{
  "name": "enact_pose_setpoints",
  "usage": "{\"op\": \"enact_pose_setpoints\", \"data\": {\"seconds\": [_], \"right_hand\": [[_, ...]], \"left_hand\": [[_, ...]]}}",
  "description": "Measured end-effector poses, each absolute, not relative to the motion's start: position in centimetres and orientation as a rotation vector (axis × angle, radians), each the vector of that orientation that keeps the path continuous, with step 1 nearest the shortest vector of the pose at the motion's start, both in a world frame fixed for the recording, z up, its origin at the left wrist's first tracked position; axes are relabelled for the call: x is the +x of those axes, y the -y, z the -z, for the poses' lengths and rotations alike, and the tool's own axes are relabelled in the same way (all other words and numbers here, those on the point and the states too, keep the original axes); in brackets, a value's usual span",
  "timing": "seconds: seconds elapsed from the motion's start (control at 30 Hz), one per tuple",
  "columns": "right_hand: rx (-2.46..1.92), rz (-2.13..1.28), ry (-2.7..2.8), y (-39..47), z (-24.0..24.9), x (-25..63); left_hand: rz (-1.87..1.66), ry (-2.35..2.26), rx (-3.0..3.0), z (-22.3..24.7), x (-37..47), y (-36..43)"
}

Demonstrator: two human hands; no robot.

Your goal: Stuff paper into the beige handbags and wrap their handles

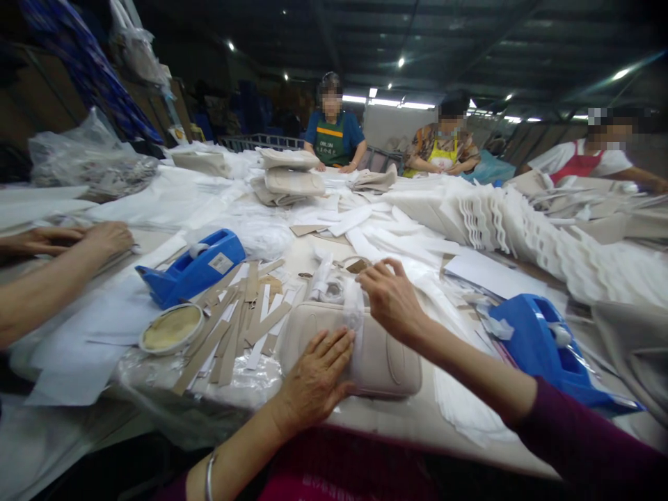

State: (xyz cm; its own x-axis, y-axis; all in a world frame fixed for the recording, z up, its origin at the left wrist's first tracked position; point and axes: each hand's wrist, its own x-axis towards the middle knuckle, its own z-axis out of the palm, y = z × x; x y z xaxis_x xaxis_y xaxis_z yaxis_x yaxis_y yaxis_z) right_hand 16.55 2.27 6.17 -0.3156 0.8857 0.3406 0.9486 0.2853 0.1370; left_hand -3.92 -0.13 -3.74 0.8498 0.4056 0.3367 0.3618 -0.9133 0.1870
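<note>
A beige handbag (399, 358) lies flat in front of me at the table's near edge. Across its middle runs a translucent white wrapping strip (355, 316). My left hand (318, 372) rests on the bag with fingers stretched out, the tips touching the strip. At the bag's upper edge, my right hand (391, 296) is closed in a pinch at the strip's upper end. Just beyond the bag lie a wrapped white bundle (330, 284), partly hidden behind the strip, and a small brownish tag (358, 266).
Blue tape dispensers stand at left (195, 268) and right (543, 348). Near the left one are a round dish (172, 328) and beige and white strips (234, 334). White foam sheets (522, 229) and stacked bags (292, 182) lie farther back. A co-worker's hands (99, 240) work at left; several people stand opposite.
</note>
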Motion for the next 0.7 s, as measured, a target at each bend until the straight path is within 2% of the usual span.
{"op": "enact_pose_setpoints", "data": {"seconds": [0.1, 0.23, 0.47, 0.7], "right_hand": [[-1.548, 0.371, 2.376, 1.8, -2.2, 15.7], [-1.651, 0.347, 2.341, 2.6, 1.3, 15.6], [-1.672, 0.404, 2.240, -0.8, 0.0, 17.4], [-1.710, 0.218, 1.688, 5.3, -0.5, 21.9]], "left_hand": [[-0.583, -0.616, 2.897, 3.7, -4.0, 0.1], [-0.562, -0.619, 2.900, 3.6, -4.0, 0.2], [-0.536, -0.628, 2.938, 3.4, -4.1, 0.3], [-0.515, -0.638, 2.956, 3.4, -4.0, 0.1]]}}
